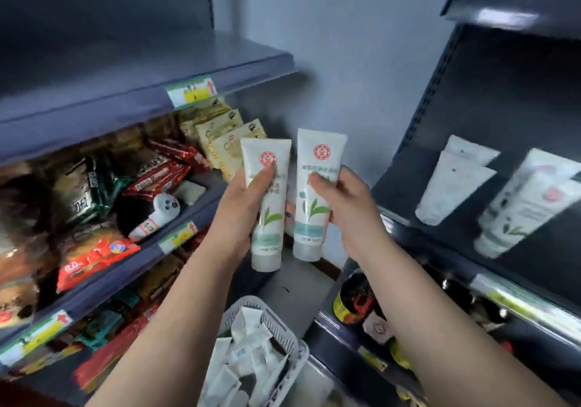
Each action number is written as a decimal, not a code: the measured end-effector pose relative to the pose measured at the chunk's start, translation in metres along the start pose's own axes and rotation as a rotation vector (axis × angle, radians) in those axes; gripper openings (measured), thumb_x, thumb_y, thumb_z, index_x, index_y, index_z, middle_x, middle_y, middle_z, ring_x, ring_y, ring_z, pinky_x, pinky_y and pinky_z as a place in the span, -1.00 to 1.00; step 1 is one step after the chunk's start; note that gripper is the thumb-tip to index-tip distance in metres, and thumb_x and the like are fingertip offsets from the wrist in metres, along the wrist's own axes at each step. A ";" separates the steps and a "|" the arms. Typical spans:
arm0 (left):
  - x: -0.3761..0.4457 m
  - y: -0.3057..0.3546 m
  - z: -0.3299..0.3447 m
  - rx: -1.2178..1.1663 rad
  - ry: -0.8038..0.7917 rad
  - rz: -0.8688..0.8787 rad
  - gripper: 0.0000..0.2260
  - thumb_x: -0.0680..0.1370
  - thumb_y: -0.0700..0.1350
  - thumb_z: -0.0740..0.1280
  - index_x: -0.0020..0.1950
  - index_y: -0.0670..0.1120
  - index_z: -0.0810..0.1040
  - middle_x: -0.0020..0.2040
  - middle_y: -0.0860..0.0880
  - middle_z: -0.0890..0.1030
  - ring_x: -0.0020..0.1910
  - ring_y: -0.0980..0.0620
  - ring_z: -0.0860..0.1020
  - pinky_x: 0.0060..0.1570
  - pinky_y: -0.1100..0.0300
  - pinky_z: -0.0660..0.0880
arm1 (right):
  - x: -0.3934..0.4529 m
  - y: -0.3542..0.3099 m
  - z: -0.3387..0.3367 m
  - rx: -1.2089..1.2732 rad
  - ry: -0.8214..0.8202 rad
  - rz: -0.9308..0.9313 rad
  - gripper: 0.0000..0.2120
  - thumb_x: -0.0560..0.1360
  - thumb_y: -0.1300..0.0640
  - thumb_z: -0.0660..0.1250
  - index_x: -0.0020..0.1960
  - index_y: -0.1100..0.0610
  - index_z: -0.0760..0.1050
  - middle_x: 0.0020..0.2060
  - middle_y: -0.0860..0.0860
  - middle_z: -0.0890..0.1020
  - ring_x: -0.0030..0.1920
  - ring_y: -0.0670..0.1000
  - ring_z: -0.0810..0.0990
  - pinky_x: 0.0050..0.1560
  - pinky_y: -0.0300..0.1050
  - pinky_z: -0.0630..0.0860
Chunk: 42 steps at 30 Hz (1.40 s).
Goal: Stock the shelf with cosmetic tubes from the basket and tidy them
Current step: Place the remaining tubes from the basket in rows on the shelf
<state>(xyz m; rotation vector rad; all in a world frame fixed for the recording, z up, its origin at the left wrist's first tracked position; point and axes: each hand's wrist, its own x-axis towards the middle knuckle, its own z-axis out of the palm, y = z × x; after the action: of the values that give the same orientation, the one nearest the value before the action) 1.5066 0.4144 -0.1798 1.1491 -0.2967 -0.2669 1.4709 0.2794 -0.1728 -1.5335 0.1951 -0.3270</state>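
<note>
White tubes, 2 in hand: left hand point(242, 205) clamped on the left tube point(267, 205), right hand point(349, 208) clamped on the right tube point(316, 199), both cap-down, held side by side between the racks. Basket point(276, 328) sits near, below, with more stock. Target looks like the dark shelf point(408, 186) on the right, where 4 tubes point(452, 183) already lean. Suggest placing 1 at a time, logo forward, tight against the existing row; frame is motion-blurred, so spacing there is unclear.
</note>
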 end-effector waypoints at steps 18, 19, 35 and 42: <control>0.010 -0.033 0.226 0.066 -0.483 -0.084 -0.85 0.54 0.01 0.27 0.00 -0.03 0.54 -0.25 -0.08 0.65 -0.32 -0.03 0.60 -0.19 0.05 0.56 | -0.074 -0.068 -0.200 0.107 0.573 -0.120 -0.91 0.55 0.10 0.26 -0.06 0.02 0.54 -0.16 -0.04 0.68 -0.18 -0.05 0.66 -0.12 -0.16 0.61; 0.009 -0.036 0.237 0.070 -0.492 -0.082 -0.86 0.55 0.00 0.26 0.01 -0.02 0.54 -0.22 -0.05 0.66 -0.29 -0.01 0.62 -0.21 0.08 0.57 | -0.078 -0.069 -0.211 0.122 0.596 -0.110 -0.93 0.54 0.11 0.27 -0.07 0.04 0.54 -0.14 0.01 0.68 -0.15 0.00 0.66 -0.07 -0.08 0.60; 0.015 -0.031 0.325 0.042 -0.449 -0.041 -0.88 0.57 -0.07 0.25 0.04 -0.03 0.55 -0.17 0.02 0.67 -0.19 0.04 0.64 -0.09 0.10 0.61 | -0.087 -0.087 -0.329 0.117 0.604 -0.059 -0.96 0.50 0.14 0.33 -0.09 0.01 0.52 -0.17 -0.01 0.66 -0.25 -0.01 0.63 -0.23 -0.11 0.58; 0.048 -0.013 0.306 0.078 -0.453 0.012 -0.88 0.57 -0.06 0.24 -0.02 -0.03 0.55 -0.22 -0.01 0.67 -0.25 0.04 0.64 -0.16 0.10 0.59 | -0.048 -0.087 -0.338 -0.029 0.588 -0.043 -0.92 0.49 0.20 0.34 -0.10 0.04 0.50 -0.13 -0.03 0.63 -0.17 -0.05 0.61 -0.22 -0.20 0.55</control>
<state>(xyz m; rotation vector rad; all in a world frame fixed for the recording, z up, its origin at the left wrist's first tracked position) 1.4386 0.1316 -0.0714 1.1558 -0.7174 -0.5092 1.3080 -0.0245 -0.1012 -1.4375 0.6290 -0.8096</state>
